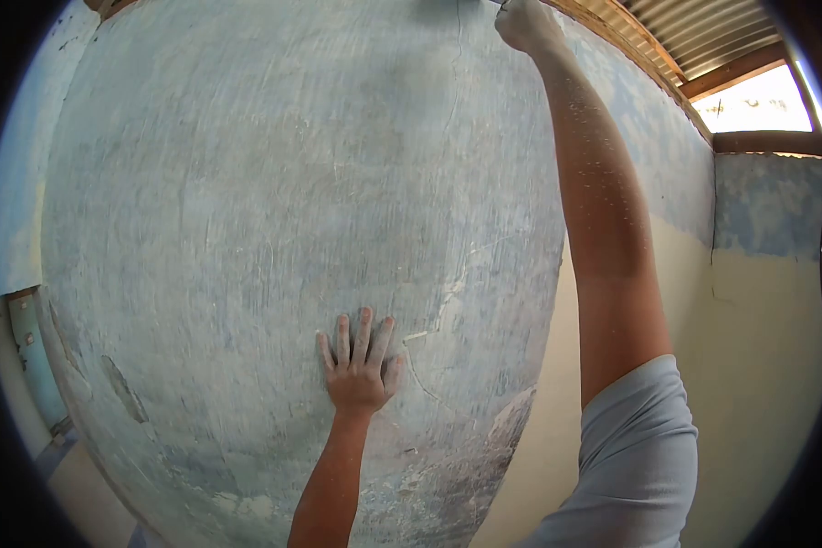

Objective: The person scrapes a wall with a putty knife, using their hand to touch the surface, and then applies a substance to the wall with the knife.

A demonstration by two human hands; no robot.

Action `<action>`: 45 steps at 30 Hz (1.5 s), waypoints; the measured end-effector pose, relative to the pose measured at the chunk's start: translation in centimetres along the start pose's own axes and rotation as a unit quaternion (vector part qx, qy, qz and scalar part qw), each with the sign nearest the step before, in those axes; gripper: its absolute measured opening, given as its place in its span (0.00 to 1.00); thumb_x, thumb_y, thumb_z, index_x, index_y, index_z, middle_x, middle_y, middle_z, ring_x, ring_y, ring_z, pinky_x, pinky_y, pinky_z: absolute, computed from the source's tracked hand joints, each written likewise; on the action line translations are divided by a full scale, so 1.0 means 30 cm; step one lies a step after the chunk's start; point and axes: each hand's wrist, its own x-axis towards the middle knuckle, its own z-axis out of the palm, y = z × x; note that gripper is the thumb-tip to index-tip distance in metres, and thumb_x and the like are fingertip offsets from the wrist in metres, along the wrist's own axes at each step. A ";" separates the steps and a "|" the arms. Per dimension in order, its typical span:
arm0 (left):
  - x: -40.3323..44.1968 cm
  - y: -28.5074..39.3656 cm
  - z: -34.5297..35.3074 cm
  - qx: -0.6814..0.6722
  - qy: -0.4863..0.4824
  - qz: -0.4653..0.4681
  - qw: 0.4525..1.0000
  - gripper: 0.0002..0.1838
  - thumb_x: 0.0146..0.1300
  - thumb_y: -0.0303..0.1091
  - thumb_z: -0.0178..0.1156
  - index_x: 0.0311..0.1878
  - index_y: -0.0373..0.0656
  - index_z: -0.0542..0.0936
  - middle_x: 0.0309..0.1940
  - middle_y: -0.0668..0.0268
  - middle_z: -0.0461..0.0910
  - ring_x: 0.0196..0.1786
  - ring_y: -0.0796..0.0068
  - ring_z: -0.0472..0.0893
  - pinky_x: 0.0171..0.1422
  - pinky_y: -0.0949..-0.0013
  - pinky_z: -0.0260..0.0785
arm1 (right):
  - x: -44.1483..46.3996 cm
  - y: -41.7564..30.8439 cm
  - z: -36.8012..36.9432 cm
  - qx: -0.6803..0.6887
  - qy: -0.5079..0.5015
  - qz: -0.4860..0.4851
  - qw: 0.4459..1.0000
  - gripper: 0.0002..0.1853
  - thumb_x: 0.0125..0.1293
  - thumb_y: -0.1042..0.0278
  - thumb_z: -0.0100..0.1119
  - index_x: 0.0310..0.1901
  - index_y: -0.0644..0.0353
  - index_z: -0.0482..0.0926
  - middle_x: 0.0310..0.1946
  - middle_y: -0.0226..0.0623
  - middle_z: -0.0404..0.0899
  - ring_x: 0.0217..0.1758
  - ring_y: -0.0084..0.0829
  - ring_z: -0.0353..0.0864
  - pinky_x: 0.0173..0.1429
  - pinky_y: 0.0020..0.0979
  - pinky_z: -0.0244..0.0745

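Observation:
My left hand (360, 370) lies flat against a worn, scraped blue-grey wall (247, 210), its fingers spread and pointing up. Pale dust coats the fingers. High at the top edge of the view, my right hand (530, 26) is closed, with the arm stretched up along the wall. A dark object (452, 7) shows just left of that fist, mostly cut off by the frame, so its kind is unclear. White specks of dust cling to the right forearm. Cracks (443, 315) run through the wall to the right of my left hand.
A corrugated metal roof (717, 32) on wooden beams (731, 73) is at upper right, beside a bright opening. A cream and blue wall (758, 301) stands at right. At lower left is a pale blue-green door (38, 356). The wall has a chipped gouge (123, 388).

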 end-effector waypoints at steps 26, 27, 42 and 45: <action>-0.006 -0.011 0.009 -0.010 0.003 0.018 1.000 0.35 0.66 0.55 0.60 0.77 0.63 0.74 0.83 0.64 0.62 0.85 0.46 0.55 0.83 0.27 0.40 | 0.005 -0.005 -0.029 -0.074 0.010 -0.070 0.995 0.15 0.66 0.65 0.57 0.47 0.63 0.87 0.48 0.56 0.87 0.53 0.54 0.87 0.60 0.50 0.80; -0.011 -0.009 0.006 -0.009 0.001 0.017 1.000 0.35 0.66 0.55 0.60 0.77 0.63 0.74 0.83 0.64 0.62 0.85 0.46 0.55 0.83 0.27 0.40 | 0.034 -0.010 -0.038 -0.072 0.006 -0.069 0.995 0.15 0.66 0.65 0.57 0.47 0.63 0.87 0.48 0.56 0.87 0.54 0.54 0.87 0.60 0.50 0.80; -0.015 -0.011 0.006 -0.012 -0.001 0.014 1.000 0.34 0.67 0.55 0.60 0.76 0.62 0.74 0.83 0.64 0.63 0.85 0.46 0.55 0.84 0.27 0.39 | 0.006 0.008 -0.074 -0.062 -0.022 -0.045 0.997 0.18 0.65 0.68 0.57 0.53 0.64 0.86 0.53 0.58 0.86 0.59 0.54 0.86 0.63 0.50 0.80; -0.004 -0.009 0.016 -0.010 0.011 0.019 1.000 0.34 0.67 0.56 0.60 0.76 0.63 0.75 0.83 0.64 0.62 0.85 0.46 0.55 0.84 0.27 0.39 | -0.009 -0.003 -0.105 -0.063 -0.021 -0.046 0.997 0.18 0.65 0.69 0.57 0.54 0.64 0.86 0.53 0.58 0.86 0.60 0.54 0.86 0.64 0.50 0.80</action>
